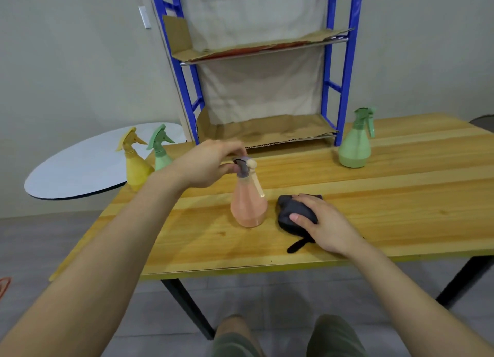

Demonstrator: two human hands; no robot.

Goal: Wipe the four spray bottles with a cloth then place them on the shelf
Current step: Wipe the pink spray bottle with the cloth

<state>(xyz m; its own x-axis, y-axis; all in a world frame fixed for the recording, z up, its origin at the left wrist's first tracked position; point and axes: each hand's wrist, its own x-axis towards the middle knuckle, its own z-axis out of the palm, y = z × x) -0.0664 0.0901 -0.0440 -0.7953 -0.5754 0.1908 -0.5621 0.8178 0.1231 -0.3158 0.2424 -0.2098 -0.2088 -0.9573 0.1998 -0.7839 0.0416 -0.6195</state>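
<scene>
A pale grey wall (66,49) fills the background, with a small white switch plate (144,17) high up, left of a blue metal shelf (344,62). The shelf stands at the far edge of a wooden table (401,209), its boards lined with brown cardboard (267,133) and its back covered in beige fabric (262,89). The table's black legs (192,311) rest on a grey floor (280,298). A round white tabletop (88,164) sits beyond its far left corner.

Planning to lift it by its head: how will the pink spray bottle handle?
The pink spray bottle probably stays stiff: it looks like moulded plastic. Likely light, since liquid seems to fill only the bottom. Its wide base and narrow neck suggest it resists tipping.
</scene>
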